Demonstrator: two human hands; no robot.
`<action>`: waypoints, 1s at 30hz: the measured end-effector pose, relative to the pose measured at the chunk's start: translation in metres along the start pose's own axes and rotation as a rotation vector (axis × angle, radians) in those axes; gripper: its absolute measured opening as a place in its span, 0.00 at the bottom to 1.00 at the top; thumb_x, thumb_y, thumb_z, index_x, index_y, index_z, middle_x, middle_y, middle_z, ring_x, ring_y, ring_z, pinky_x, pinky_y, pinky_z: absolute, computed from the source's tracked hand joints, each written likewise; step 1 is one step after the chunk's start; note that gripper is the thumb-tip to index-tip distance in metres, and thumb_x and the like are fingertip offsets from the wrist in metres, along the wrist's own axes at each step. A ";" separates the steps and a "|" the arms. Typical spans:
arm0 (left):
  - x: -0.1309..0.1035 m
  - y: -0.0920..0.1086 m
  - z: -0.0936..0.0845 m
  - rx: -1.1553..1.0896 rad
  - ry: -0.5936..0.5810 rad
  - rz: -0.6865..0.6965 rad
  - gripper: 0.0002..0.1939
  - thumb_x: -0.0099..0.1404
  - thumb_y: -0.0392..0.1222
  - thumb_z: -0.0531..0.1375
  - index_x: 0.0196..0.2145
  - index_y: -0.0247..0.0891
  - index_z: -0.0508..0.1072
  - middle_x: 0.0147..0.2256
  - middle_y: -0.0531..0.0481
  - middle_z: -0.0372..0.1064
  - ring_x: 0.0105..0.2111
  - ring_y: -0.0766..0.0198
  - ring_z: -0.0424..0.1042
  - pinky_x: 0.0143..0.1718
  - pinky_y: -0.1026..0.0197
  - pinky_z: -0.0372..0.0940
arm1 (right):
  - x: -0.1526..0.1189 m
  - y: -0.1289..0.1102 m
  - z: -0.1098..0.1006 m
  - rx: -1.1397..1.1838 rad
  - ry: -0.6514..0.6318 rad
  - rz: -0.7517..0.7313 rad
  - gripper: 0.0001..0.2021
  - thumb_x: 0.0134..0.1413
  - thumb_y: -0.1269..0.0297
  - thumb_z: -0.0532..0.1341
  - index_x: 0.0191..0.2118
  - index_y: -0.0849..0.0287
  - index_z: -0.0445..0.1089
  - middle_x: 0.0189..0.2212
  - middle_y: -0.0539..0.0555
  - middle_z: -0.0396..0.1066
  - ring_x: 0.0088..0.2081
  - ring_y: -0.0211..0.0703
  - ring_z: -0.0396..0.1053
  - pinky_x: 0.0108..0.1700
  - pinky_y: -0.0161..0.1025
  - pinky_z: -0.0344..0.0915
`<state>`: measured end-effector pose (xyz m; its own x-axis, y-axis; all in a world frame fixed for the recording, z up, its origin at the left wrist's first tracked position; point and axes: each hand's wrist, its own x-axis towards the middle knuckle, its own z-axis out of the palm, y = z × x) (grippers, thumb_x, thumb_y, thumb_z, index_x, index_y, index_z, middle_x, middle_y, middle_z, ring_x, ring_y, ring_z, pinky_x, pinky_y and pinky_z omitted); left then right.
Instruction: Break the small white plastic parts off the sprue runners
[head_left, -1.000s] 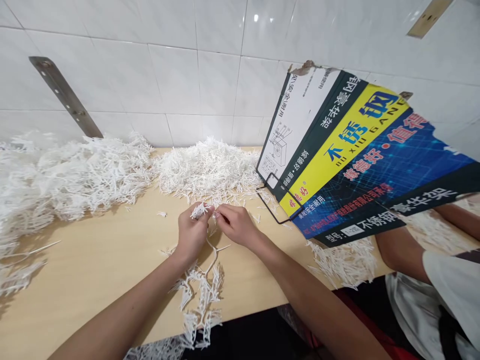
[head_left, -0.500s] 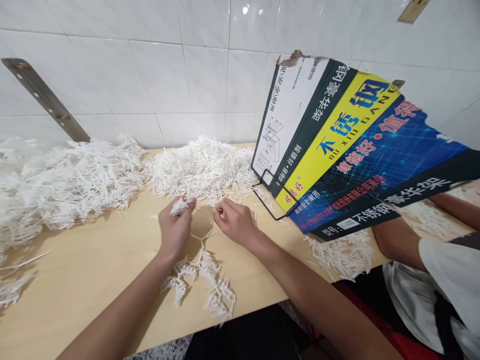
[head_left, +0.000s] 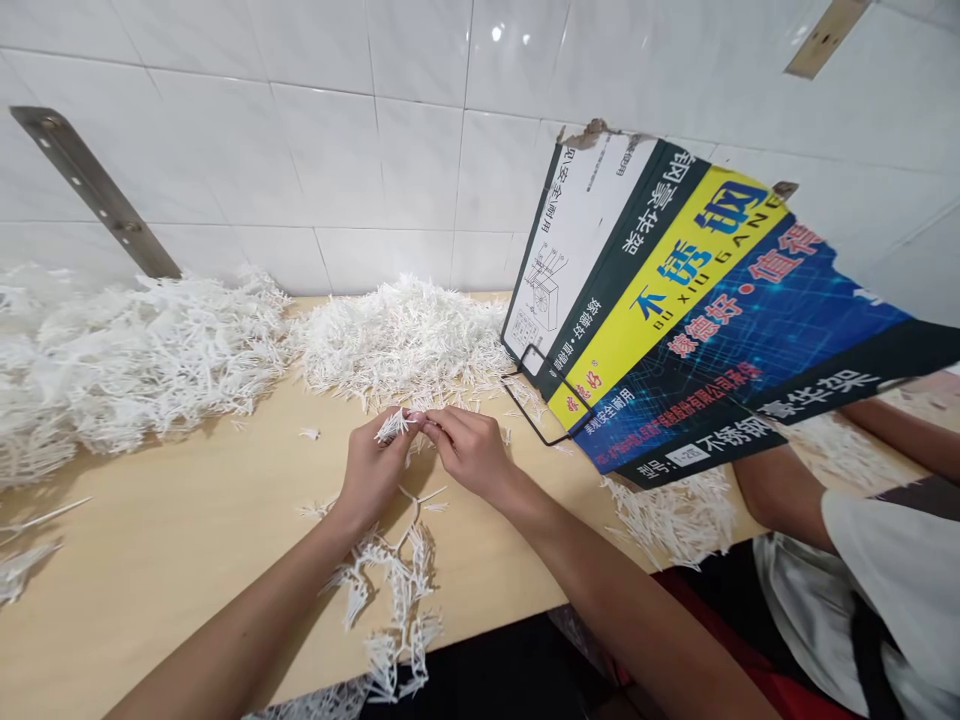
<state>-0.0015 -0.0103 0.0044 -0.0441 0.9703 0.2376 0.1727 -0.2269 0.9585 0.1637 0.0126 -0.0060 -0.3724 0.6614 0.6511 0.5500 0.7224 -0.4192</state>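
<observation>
My left hand (head_left: 375, 465) is closed round a small bunch of thin white plastic sprigs (head_left: 393, 427), whose tips stick out over the thumb. Fingertip to fingertip with it, my right hand (head_left: 474, 450) is pinched closed; what sits between its fingers is too small to make out. Below both hands, a white branched plastic strand (head_left: 405, 590) with tufted ends lies on the table (head_left: 187, 580) and hangs past its front edge. Just behind the hands rises a heap of loose white plastic pieces (head_left: 405, 335).
A bigger pile of white branched plastic strands (head_left: 142, 350) covers the back left. At the right, a printed cardboard sheet (head_left: 675, 300) leans in a black wire stand (head_left: 547, 440). Beyond it are a co-worker's arm (head_left: 787, 490) and more white pieces (head_left: 679, 515).
My hands have come together, the left moving right until the fingertips meet. The branched strand has shifted a little left and toward me.
</observation>
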 end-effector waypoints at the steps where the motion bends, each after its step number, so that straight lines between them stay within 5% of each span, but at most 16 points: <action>1: 0.000 -0.001 0.000 0.008 -0.002 0.003 0.17 0.69 0.52 0.61 0.28 0.38 0.69 0.23 0.55 0.63 0.25 0.67 0.59 0.29 0.63 0.56 | 0.000 0.001 0.000 0.032 0.007 0.022 0.11 0.72 0.64 0.55 0.42 0.58 0.76 0.34 0.55 0.78 0.35 0.41 0.74 0.38 0.37 0.63; 8: -0.004 -0.005 0.002 0.114 0.022 0.038 0.18 0.70 0.53 0.59 0.27 0.38 0.70 0.20 0.56 0.58 0.23 0.67 0.57 0.27 0.64 0.53 | 0.003 0.007 0.003 0.471 0.068 0.412 0.17 0.67 0.54 0.59 0.30 0.58 0.73 0.23 0.49 0.71 0.26 0.38 0.66 0.31 0.35 0.60; 13: -0.009 -0.009 0.006 0.242 0.024 0.171 0.10 0.68 0.45 0.59 0.33 0.39 0.75 0.19 0.57 0.58 0.20 0.68 0.55 0.25 0.64 0.51 | 0.000 0.012 0.013 0.582 0.136 0.570 0.18 0.64 0.50 0.61 0.28 0.58 0.69 0.22 0.48 0.66 0.24 0.37 0.61 0.27 0.34 0.58; 18: -0.021 -0.006 -0.002 0.342 0.096 0.375 0.07 0.65 0.42 0.61 0.33 0.39 0.79 0.18 0.56 0.61 0.18 0.69 0.56 0.25 0.64 0.54 | 0.005 0.036 0.005 0.520 0.437 0.722 0.19 0.68 0.48 0.53 0.32 0.56 0.66 0.23 0.47 0.62 0.22 0.37 0.58 0.25 0.34 0.56; 20: -0.021 -0.003 -0.006 0.358 0.126 0.423 0.07 0.65 0.42 0.62 0.32 0.40 0.79 0.16 0.57 0.58 0.17 0.69 0.54 0.24 0.65 0.53 | 0.007 0.042 0.000 0.395 0.427 0.683 0.18 0.69 0.50 0.53 0.32 0.57 0.68 0.23 0.48 0.64 0.24 0.38 0.61 0.28 0.35 0.59; 24: -0.015 0.000 -0.007 0.314 0.122 0.388 0.10 0.68 0.44 0.61 0.31 0.38 0.77 0.17 0.58 0.55 0.18 0.70 0.52 0.23 0.65 0.51 | 0.011 0.031 -0.002 0.126 0.162 0.426 0.12 0.69 0.58 0.57 0.45 0.57 0.76 0.38 0.55 0.76 0.39 0.45 0.72 0.44 0.41 0.68; 27: -0.010 0.004 -0.009 0.304 0.171 0.368 0.11 0.69 0.45 0.61 0.31 0.38 0.76 0.17 0.58 0.55 0.19 0.70 0.52 0.23 0.64 0.51 | 0.012 0.018 -0.004 -0.006 0.051 0.258 0.17 0.68 0.61 0.58 0.58 0.57 0.73 0.56 0.61 0.72 0.56 0.53 0.68 0.60 0.50 0.64; 30: -0.006 0.010 -0.016 0.262 0.260 0.342 0.13 0.69 0.46 0.61 0.28 0.37 0.75 0.17 0.57 0.55 0.19 0.70 0.53 0.24 0.63 0.51 | 0.011 0.012 -0.015 0.069 0.007 0.179 0.16 0.67 0.61 0.59 0.56 0.57 0.74 0.59 0.62 0.72 0.60 0.55 0.66 0.63 0.54 0.62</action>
<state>-0.0147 -0.0195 0.0154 -0.1801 0.7838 0.5944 0.4602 -0.4669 0.7551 0.1770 0.0255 0.0055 -0.2681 0.7792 0.5666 0.5544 0.6057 -0.5707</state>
